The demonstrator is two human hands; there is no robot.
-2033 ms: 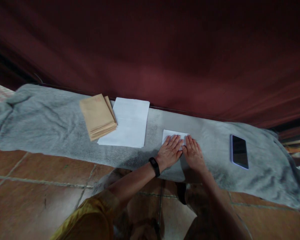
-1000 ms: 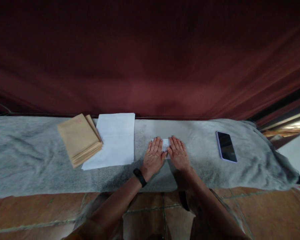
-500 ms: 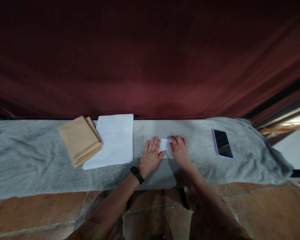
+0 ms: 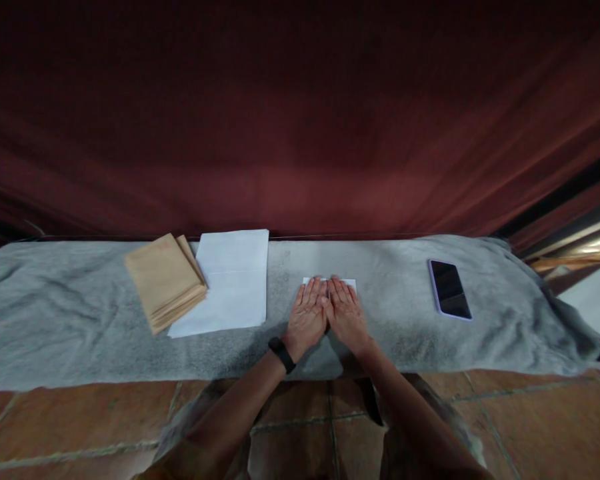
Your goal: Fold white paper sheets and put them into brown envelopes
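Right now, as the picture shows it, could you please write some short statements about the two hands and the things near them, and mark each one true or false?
1. The left hand and the right hand both lie flat over a small white paper. True.
2. The hands are spread far apart. False: they are side by side, close together.
3. The phone lies on the grey cloth. True.
4. The phone is on the person's left side. False: it is to the right of both hands.
5. The brown paper stack partly covers the large white sheets. True.
6. A band is worn on the right wrist. False: the black wristband is on the left wrist.
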